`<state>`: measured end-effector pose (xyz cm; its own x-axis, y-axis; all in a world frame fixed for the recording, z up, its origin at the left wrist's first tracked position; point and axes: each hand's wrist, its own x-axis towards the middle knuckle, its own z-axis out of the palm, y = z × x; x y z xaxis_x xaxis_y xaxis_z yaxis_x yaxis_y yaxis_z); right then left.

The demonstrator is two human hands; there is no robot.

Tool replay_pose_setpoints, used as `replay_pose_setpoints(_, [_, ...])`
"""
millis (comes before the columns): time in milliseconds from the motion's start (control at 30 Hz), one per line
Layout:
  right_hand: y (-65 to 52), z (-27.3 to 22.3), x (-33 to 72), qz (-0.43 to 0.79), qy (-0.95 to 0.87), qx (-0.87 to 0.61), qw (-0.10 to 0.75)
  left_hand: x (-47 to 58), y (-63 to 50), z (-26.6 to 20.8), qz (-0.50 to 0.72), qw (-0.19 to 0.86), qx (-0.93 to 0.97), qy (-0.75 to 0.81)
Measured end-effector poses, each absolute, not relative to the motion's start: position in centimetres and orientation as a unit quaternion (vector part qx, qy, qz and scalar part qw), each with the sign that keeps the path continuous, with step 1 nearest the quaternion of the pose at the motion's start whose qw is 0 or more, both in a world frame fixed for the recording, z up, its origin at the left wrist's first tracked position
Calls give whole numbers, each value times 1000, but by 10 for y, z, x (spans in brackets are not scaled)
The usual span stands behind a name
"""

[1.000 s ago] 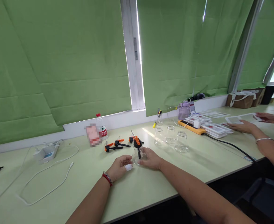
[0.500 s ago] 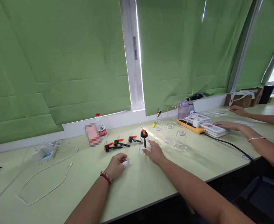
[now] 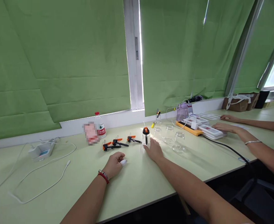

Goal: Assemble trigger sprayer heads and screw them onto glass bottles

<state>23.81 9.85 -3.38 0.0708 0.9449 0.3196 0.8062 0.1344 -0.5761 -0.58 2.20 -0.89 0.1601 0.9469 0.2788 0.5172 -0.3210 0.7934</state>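
My right hand [image 3: 155, 150] is wrapped around the right side of a small clear glass jar [image 3: 145, 137]. The jar stands upright and wears a black-and-orange top [image 3: 146, 130] with a dark lever and a thin tube pointing up. My left hand [image 3: 114, 164] rests on the table to the left, fingers loosely curled and apart from the thumb, holding nothing; the thumb has a white wrap. Beyond it lie three similar black-and-orange tops, one on the left [image 3: 109, 146], one in the middle [image 3: 119, 142] and one on the right [image 3: 133, 139].
Clear glass jars stand right of my hand, the nearest one [image 3: 179, 143] included. Behind are a water bottle [image 3: 100, 126], a jar with a yellow-and-black top [image 3: 158, 117] and an orange power strip [image 3: 189, 128]. A white cable [image 3: 64, 169] lies left. Another person's hands [image 3: 224, 127] are at right.
The view has shifted slightly. My right hand stays around the jar, and the top's lever now faces more squarely toward me. My left hand keeps its pose.
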Motion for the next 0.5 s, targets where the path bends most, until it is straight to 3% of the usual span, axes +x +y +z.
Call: replay_pose_setpoints(500, [138,-31,239,106,-629,-706,308,-8,20,-5,375,256,727,515])
